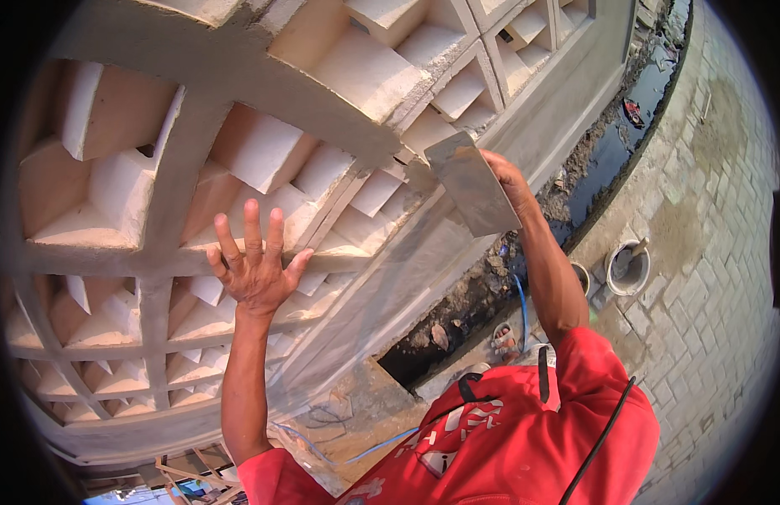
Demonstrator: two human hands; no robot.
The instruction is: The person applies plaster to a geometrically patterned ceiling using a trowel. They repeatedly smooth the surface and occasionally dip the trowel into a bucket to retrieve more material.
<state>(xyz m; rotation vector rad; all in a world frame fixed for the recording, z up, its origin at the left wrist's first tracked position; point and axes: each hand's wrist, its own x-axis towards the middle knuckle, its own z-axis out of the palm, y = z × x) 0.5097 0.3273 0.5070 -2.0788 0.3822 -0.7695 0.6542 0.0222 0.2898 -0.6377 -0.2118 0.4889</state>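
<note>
My right hand (509, 181) grips a rectangular steel plastering trowel (474, 189), its flat face smeared with grey mortar. The trowel's upper end is at a mortared joint of the pierced block wall (205, 63), beside small square openings; whether it presses on the joint I cannot tell. The trowel's handle is hidden behind the blade. My left hand (257, 268) is open with fingers spread and holds nothing. It is in front of the wall's lattice of pale ventilation blocks (264, 151); contact with them cannot be made out.
Below the lattice runs a smooth grey plastered wall base (567, 93). A ditch with dark water (613, 160) and rubble lies along it. Past the ditch are grey pavers (693, 295) and a mortar bucket (627, 268) with a tool in it. A blue hose (522, 307) lies near my feet.
</note>
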